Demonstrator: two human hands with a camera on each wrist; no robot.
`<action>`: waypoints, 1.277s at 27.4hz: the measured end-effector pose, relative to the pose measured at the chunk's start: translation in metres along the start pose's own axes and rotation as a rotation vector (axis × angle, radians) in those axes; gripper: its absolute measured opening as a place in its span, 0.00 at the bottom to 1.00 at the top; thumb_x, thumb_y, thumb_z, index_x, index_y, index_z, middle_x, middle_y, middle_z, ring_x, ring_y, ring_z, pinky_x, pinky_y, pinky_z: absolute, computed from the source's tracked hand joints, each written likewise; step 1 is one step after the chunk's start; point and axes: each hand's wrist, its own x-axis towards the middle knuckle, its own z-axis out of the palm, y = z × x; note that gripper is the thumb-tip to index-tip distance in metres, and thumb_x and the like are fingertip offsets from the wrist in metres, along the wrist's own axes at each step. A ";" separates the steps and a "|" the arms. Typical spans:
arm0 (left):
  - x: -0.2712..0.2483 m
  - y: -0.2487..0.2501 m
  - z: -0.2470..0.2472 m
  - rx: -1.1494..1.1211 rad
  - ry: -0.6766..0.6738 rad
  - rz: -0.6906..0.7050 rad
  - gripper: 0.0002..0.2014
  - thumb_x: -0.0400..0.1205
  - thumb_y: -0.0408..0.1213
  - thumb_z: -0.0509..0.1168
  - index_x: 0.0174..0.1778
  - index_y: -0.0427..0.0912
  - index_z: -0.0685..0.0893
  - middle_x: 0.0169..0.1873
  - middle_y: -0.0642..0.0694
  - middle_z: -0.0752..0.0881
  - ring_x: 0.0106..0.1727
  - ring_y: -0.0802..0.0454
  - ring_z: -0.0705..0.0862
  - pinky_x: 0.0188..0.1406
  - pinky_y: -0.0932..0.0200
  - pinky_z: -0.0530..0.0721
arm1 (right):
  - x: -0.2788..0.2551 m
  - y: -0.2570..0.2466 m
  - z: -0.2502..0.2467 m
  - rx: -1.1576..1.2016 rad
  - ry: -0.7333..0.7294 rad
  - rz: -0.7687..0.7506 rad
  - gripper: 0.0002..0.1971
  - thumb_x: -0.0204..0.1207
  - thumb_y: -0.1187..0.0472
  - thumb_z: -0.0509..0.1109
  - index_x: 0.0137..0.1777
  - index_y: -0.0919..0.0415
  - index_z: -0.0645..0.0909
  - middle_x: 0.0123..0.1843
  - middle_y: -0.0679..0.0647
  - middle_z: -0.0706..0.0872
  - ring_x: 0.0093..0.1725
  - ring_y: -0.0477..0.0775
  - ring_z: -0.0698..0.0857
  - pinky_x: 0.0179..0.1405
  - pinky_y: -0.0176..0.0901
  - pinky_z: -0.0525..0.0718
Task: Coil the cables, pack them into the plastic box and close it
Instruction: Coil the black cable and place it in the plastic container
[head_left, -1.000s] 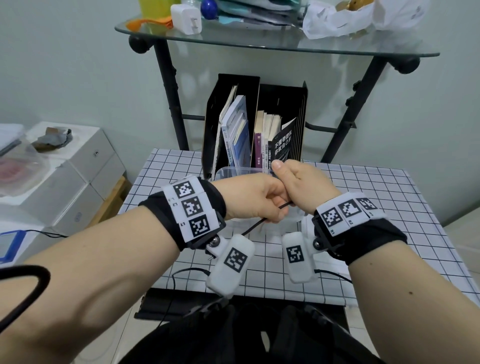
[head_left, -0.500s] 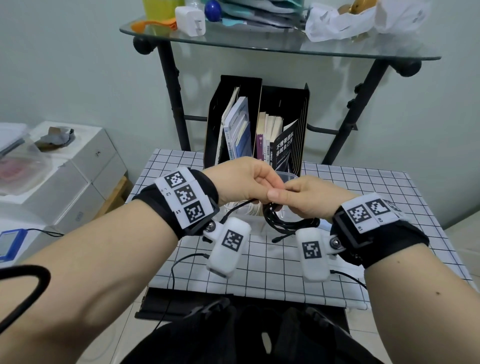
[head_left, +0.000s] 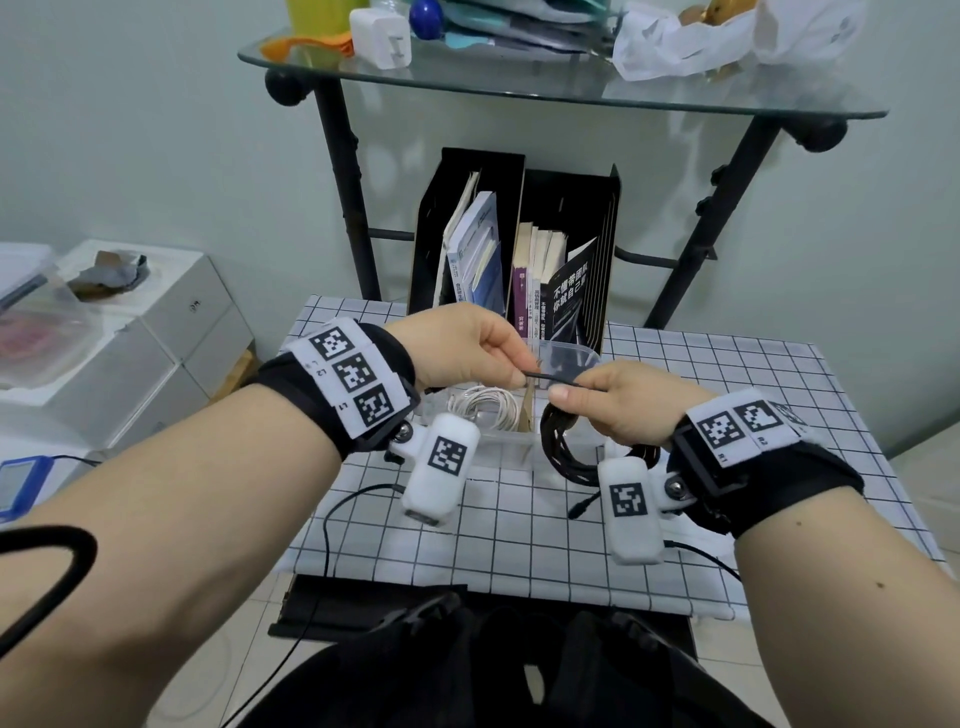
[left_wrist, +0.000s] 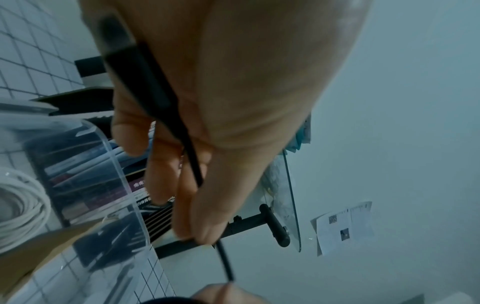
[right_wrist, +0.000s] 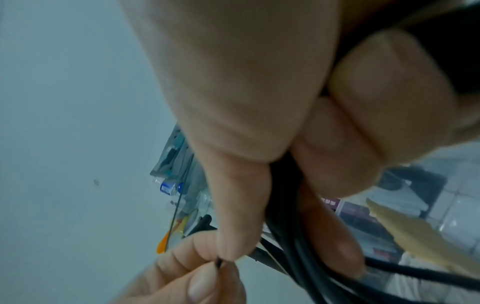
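Note:
A clear plastic box (head_left: 584, 358) stands on the checked table (head_left: 519, 530), with a coiled white cable (head_left: 485, 406) in its left part, also seen in the left wrist view as the white cable (left_wrist: 18, 205). My right hand (head_left: 618, 402) grips a coil of black cable (head_left: 563, 447) above the table, right of the white coil. A short straight stretch of the black cable (head_left: 550, 378) runs between both hands. My left hand (head_left: 467, 351) pinches its end; the plug (left_wrist: 132, 67) lies against my palm. In the right wrist view the black cable loops (right_wrist: 306, 257) pass under my curled fingers.
A black file rack (head_left: 519, 249) with books stands right behind the box. A black-framed glass shelf (head_left: 561, 88) with clutter hangs above. White boxes (head_left: 135, 332) sit to the left. A cardboard divider (head_left: 529, 410) stands in the box. Thin black wires (head_left: 353, 499) trail over the table front.
Both hands rose from over the box and drew slightly apart. The black coil now hangs from my right hand, and a short stretch of cable is pulled straight between the hands.

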 end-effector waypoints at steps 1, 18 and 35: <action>0.001 0.000 0.000 0.015 0.061 0.029 0.05 0.75 0.33 0.74 0.45 0.47 0.89 0.28 0.57 0.88 0.34 0.66 0.85 0.42 0.70 0.82 | 0.001 0.000 0.001 0.099 -0.008 -0.011 0.30 0.71 0.32 0.64 0.39 0.64 0.80 0.17 0.44 0.70 0.18 0.46 0.67 0.21 0.38 0.66; 0.014 0.001 0.025 -0.689 0.037 -0.023 0.23 0.86 0.51 0.56 0.53 0.33 0.85 0.37 0.41 0.85 0.35 0.50 0.83 0.41 0.57 0.86 | 0.006 -0.018 0.001 1.135 0.131 -0.121 0.23 0.83 0.44 0.58 0.34 0.63 0.72 0.14 0.48 0.61 0.14 0.47 0.56 0.34 0.49 0.52; 0.028 -0.017 0.036 -0.816 -0.024 0.165 0.09 0.80 0.31 0.63 0.56 0.36 0.77 0.40 0.45 0.87 0.37 0.53 0.84 0.45 0.57 0.80 | 0.022 -0.014 0.006 1.131 0.229 -0.097 0.25 0.83 0.45 0.59 0.32 0.64 0.74 0.15 0.56 0.64 0.14 0.50 0.62 0.30 0.45 0.63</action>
